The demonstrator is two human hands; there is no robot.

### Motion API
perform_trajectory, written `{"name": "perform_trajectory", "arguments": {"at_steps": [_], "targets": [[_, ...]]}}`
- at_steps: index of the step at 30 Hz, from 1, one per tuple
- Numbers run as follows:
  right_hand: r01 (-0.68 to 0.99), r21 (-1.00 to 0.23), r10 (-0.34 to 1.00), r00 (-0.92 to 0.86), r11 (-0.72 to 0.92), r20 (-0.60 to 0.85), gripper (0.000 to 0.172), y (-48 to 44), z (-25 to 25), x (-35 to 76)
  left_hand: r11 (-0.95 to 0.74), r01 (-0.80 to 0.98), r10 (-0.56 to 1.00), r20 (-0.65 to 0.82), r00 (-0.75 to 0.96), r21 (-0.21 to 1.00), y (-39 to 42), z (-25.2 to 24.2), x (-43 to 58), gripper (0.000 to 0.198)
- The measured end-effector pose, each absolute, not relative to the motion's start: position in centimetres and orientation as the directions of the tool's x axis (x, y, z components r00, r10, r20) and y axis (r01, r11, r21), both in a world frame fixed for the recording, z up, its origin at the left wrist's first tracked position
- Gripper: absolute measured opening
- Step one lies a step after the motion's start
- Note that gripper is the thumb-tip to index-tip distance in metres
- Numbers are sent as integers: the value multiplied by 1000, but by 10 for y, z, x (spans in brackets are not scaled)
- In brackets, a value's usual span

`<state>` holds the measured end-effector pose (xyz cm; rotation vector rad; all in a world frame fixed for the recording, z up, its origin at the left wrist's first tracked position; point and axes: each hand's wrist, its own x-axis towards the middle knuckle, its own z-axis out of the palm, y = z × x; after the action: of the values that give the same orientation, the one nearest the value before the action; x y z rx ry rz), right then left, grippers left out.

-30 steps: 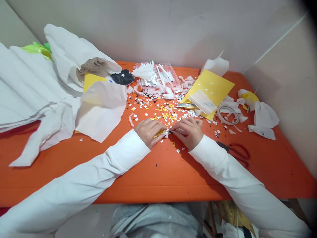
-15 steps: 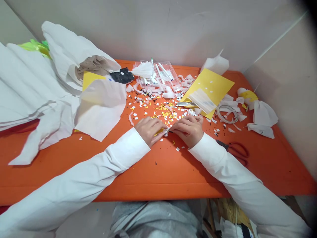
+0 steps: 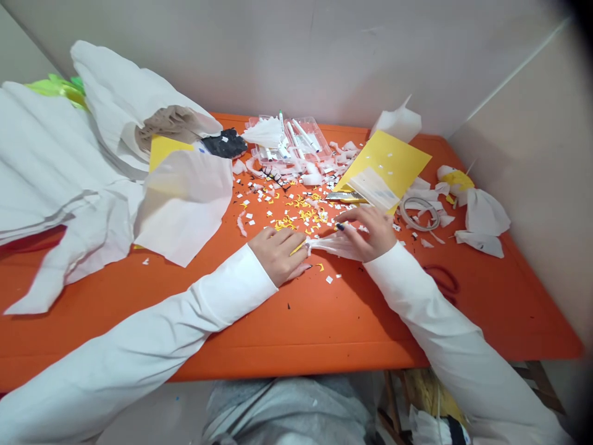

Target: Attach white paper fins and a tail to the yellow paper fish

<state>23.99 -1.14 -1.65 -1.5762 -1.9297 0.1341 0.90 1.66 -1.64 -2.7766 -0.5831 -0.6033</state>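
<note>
My left hand (image 3: pixel 280 254) is closed around a small bundle with a yellow part (image 3: pixel 298 248) showing between the fingers. Most of that bundle is hidden by the hand. Out of its right side fans a gathered piece of thin white paper (image 3: pixel 331 245), pinched narrow near my left fingertips. Over this paper hovers my right hand (image 3: pixel 368 232), its thumb and forefinger apart. A small dark spot shows at the right thumb's tip; I cannot tell what it is. Yellow and white paper scraps (image 3: pixel 308 213) lie just beyond both hands.
At the left are large white paper sheets (image 3: pixel 50 161) and a translucent sheet (image 3: pixel 185 204). A box of pens (image 3: pixel 301 139) stands at the back. To the right lie a yellow sheet (image 3: pixel 389 161), a cutter knife (image 3: pixel 345 196), a tape roll (image 3: pixel 419 213) and red-handled scissors (image 3: pixel 445 281).
My right hand has drawn back from the left fingertips and its fingers have spread. The gathered white paper now shows fanned between the hands. My left hand keeps its hold.
</note>
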Motion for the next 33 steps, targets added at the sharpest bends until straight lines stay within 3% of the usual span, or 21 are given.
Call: {"name": "perform_trajectory", "arguments": {"at_steps": [5, 10, 15, 23, 29, 33], "targets": [[777, -620, 930, 136, 113, 340, 17, -4, -11, 279, -886, 448, 336, 508, 793, -114, 19, -23, 8, 15], [702, -700, 966, 67, 132, 250, 16, -4, -12, 281, -884, 463, 364, 538, 760, -56, 23, -30, 6, 13], [735, -653, 972, -29, 180, 235, 10, -9, -13, 266, -851, 523, 427, 521, 739, -46, 20, -27, 7, 17], [782, -597, 969, -36, 181, 246, 9, -9, -13, 266, -872, 479, 353, 549, 757, -101, 24, -31, 7, 11], [697, -680, 969, -96, 228, 226, 17, -9, -11, 265, -825, 552, 542, 449, 710, 123, 21, -27, 8, 19], [744, -593, 951, -215, 307, 222, 34, -18, -6, 251, -738, 627, 673, 336, 659, 250, 16, -12, 10, 39]]}}
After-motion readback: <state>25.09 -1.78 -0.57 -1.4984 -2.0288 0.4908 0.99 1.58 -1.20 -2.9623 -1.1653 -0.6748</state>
